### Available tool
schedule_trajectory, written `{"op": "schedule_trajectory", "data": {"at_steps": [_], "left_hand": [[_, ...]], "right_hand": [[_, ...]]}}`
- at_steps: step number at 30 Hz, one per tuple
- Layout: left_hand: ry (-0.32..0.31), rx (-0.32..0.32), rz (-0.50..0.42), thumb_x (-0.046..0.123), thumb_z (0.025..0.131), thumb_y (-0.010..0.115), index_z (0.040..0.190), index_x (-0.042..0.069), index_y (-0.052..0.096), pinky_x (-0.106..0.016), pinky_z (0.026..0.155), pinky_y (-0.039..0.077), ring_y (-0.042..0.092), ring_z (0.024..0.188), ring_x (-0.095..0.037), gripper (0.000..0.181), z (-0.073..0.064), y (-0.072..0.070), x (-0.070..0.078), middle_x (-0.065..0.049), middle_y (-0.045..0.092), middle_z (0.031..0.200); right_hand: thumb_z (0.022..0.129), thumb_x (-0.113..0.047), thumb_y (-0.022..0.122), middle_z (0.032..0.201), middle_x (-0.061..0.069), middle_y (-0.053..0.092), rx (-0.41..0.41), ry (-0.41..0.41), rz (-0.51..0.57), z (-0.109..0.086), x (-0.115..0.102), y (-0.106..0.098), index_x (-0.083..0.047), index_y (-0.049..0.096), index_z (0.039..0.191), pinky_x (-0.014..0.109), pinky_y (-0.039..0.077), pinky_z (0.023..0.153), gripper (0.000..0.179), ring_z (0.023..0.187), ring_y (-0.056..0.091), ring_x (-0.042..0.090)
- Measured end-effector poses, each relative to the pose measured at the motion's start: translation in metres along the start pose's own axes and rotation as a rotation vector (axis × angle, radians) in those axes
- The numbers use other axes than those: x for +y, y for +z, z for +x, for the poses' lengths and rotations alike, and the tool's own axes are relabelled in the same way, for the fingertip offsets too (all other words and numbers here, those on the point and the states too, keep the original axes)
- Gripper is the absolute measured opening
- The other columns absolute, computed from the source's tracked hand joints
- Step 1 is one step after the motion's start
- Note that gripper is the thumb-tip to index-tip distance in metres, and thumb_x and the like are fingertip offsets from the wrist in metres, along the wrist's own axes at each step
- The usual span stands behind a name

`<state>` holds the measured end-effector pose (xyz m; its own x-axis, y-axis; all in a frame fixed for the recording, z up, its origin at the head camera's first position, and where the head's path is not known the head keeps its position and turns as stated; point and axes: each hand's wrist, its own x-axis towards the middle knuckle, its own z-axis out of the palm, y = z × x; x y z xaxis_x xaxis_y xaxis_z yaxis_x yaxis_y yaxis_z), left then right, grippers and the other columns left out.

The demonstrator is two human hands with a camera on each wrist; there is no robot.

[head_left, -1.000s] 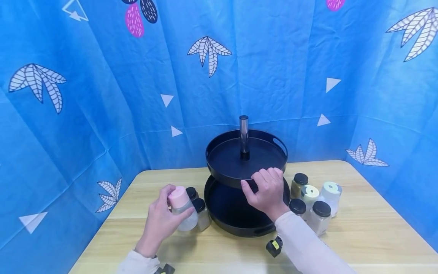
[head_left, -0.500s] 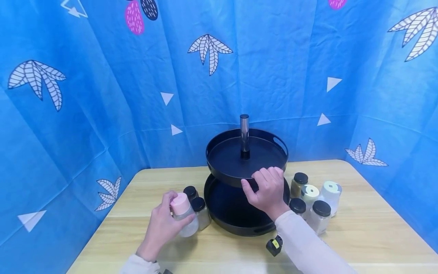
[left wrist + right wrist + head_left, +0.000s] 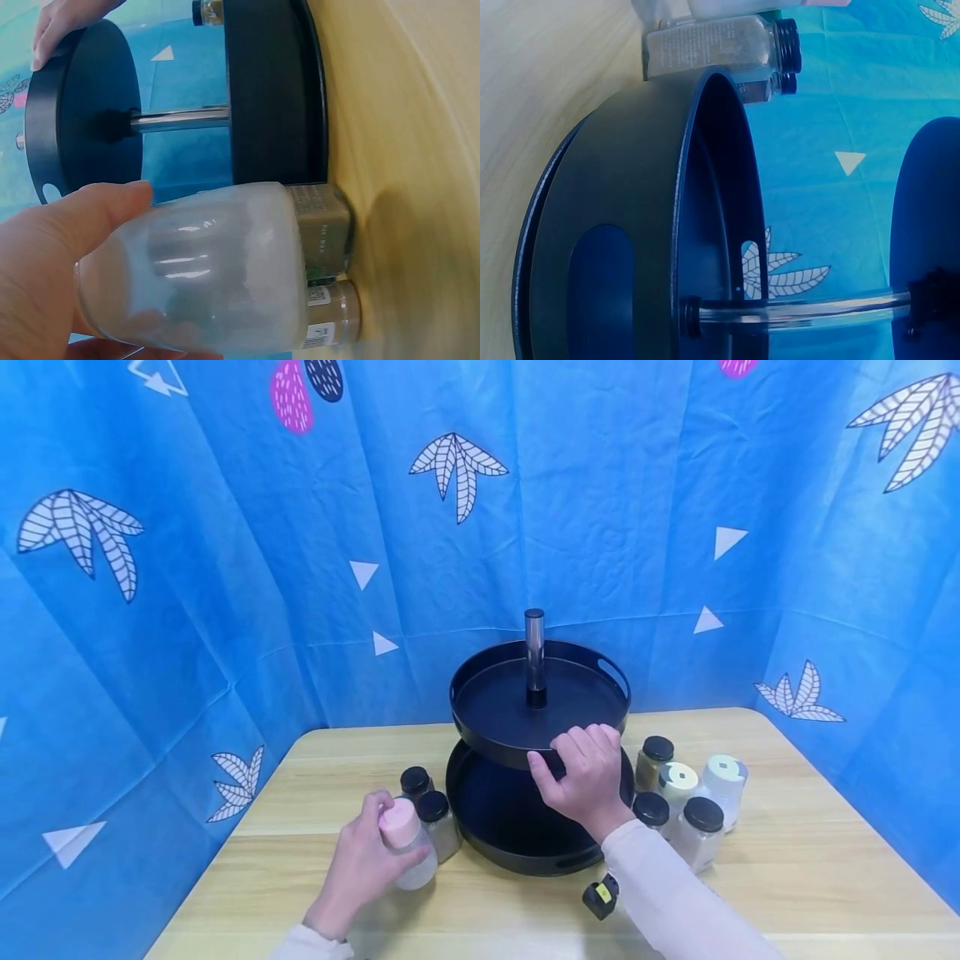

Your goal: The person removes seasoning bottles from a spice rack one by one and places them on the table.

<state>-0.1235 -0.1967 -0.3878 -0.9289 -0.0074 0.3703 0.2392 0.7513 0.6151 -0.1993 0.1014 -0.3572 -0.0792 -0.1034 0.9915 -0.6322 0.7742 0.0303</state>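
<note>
A two-tier round black tray stand [image 3: 498, 714] with a chrome post [image 3: 535, 652] stands on the table. My right hand [image 3: 587, 781] grips the front rim of its upper tray, fingers curled over the edge. Left of the stand, my left hand [image 3: 365, 860] holds a frosted jar with a pink lid [image 3: 416, 867], thumb on the near side and fingers behind. In the left wrist view the jar [image 3: 217, 262] lies across the picture, its base overlapping two spice jars. These are a square black-lidded jar [image 3: 444, 839] beside the lower tray [image 3: 517, 860] and another black-lidded jar [image 3: 415, 781] behind it.
Right of the stand stand several jars: black-lidded ones, such as a front jar [image 3: 699, 843], and two with pale lids, one a white jar [image 3: 723, 793]. A blue patterned curtain [image 3: 600, 527] encloses the wooden table [image 3: 480, 914] at the back and sides.
My left hand has moved the pink-lidded jar a little toward me and down, slightly right, uncovering more of the black-lidded jars behind. The right hand stays on the upper tray's rim.
</note>
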Motion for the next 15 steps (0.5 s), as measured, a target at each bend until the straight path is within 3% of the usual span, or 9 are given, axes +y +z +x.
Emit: {"op": "schedule_trajectory", "data": {"at_steps": [15], "left_hand": [[-0.044,-0.05,-0.025,0.02,0.06,0.093,0.11,0.011,0.046,-0.046,0.073,0.056,0.064,0.09,-0.029,0.069,-0.003,0.013,-0.012,-0.014,0.065,0.103]], "right_hand": [[0.09,-0.038,0.053,0.058,0.006,0.048,-0.001,-0.003,-0.002,0.0,0.0,0.0,-0.005,0.054,0.063,0.041,0.035,0.058,0.043,0.056,0.043,0.026]]}}
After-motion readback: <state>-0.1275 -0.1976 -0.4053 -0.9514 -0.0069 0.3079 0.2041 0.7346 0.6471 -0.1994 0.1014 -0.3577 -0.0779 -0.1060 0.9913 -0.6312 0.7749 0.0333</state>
